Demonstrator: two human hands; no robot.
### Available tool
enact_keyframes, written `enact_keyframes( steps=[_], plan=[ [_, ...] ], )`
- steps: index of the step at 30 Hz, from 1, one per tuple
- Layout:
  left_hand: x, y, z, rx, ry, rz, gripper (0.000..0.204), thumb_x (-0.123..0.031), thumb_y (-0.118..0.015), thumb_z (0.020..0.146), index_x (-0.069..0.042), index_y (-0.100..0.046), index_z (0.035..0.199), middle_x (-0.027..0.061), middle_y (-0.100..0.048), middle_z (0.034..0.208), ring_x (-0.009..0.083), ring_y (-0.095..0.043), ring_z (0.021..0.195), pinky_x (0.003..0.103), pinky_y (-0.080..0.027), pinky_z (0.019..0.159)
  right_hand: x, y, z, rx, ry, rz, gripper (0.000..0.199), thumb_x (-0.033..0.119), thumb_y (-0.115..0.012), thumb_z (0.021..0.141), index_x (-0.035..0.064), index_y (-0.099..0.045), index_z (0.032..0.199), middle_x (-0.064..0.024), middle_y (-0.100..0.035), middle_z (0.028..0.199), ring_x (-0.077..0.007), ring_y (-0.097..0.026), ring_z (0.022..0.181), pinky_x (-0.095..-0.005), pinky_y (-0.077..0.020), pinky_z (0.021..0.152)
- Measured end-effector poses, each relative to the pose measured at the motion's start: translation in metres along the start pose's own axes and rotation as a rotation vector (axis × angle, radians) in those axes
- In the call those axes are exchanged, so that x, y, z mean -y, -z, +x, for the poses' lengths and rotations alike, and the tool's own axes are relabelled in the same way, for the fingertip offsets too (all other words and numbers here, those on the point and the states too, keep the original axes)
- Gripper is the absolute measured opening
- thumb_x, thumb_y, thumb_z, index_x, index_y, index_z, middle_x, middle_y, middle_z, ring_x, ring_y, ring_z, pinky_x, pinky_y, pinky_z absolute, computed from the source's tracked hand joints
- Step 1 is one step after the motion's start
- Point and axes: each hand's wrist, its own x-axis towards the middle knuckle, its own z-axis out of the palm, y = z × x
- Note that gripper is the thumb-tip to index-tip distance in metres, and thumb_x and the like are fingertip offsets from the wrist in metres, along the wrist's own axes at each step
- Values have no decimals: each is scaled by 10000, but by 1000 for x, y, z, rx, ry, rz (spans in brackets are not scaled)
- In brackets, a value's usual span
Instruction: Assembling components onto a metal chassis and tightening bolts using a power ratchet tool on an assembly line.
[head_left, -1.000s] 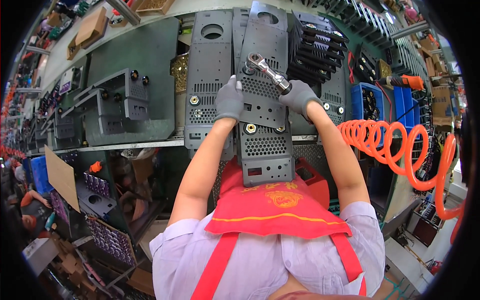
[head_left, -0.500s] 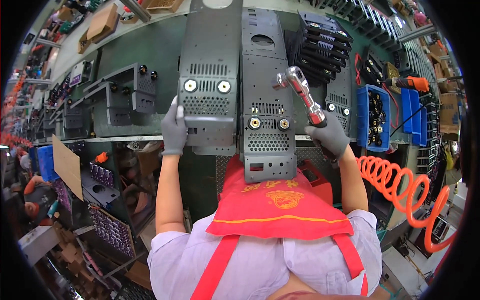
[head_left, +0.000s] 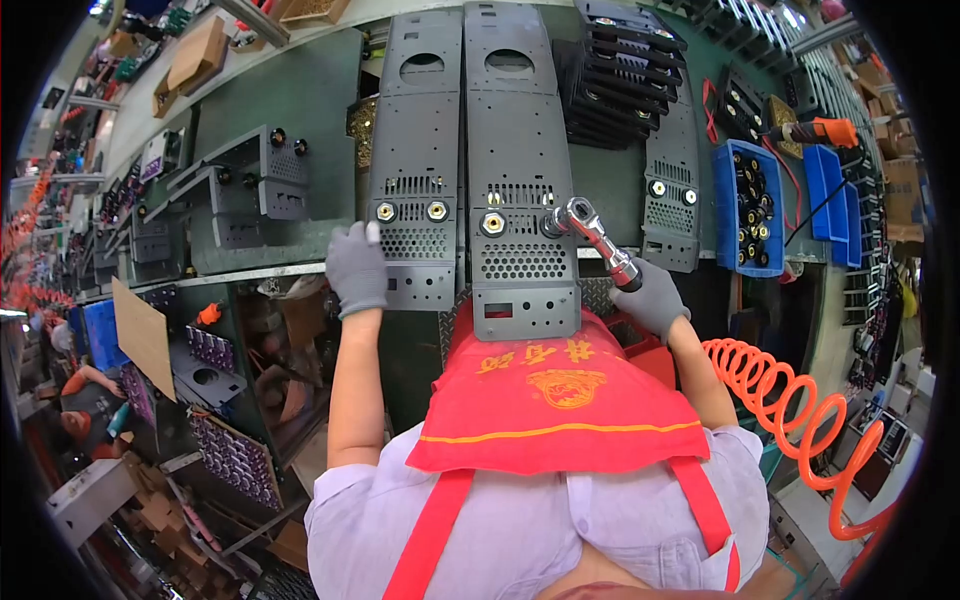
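Observation:
Two long dark-grey perforated metal panels lie side by side before me, a left panel [head_left: 420,150] and a right panel [head_left: 515,130]. Each has a large round hole and brass-and-silver hex fittings. My right hand [head_left: 655,299], in a grey glove, is closed around the handle of a ratchet wrench [head_left: 603,245]. The wrench's head sits over the right fitting of the right panel, hiding it; the left fitting [head_left: 492,223] shows. My left hand [head_left: 357,268], also gloved, is beside the left panel's lower left edge, fingers loosely bent and holding nothing I can see.
A stack of dark panels [head_left: 620,85] stands at the back right. Right of it is a blue bin [head_left: 748,210] of fittings, with an orange-handled tool [head_left: 825,132] behind. An orange coiled hose [head_left: 780,390] hangs at the right. Bent metal brackets [head_left: 245,190] lie on the left.
The panel my left hand held raised is no longer lifted, and that hand has let go. My right hand has brought the ratchet wrench down onto the right panel's right fitting.

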Motion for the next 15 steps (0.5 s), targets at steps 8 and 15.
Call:
enact_keyframes(
  steps=[8, 15],
  plan=[
    [-112, 13, -62, 287, -103, -399, 441, -350, -444, 975, 0, -475, 1241, 231, -590, 1050, 384, -626, 899, 455, -514, 753, 12, 2, 4, 8, -10, -170, 376, 283, -662, 732, 105, -630, 1062, -180, -674, 929, -379, -627, 903, -412, -495, 804],
    [-109, 6, -85, 496, -41, -278, 358, -272, -402, 994, -14, -470, 1231, 195, -642, 828, 399, -637, 756, 482, -513, 686, 14, -5, 2, 5, -69, -186, 367, 300, -662, 740, 91, -627, 1040, -178, -674, 917, -368, -636, 896, -411, -496, 799]
  ],
)
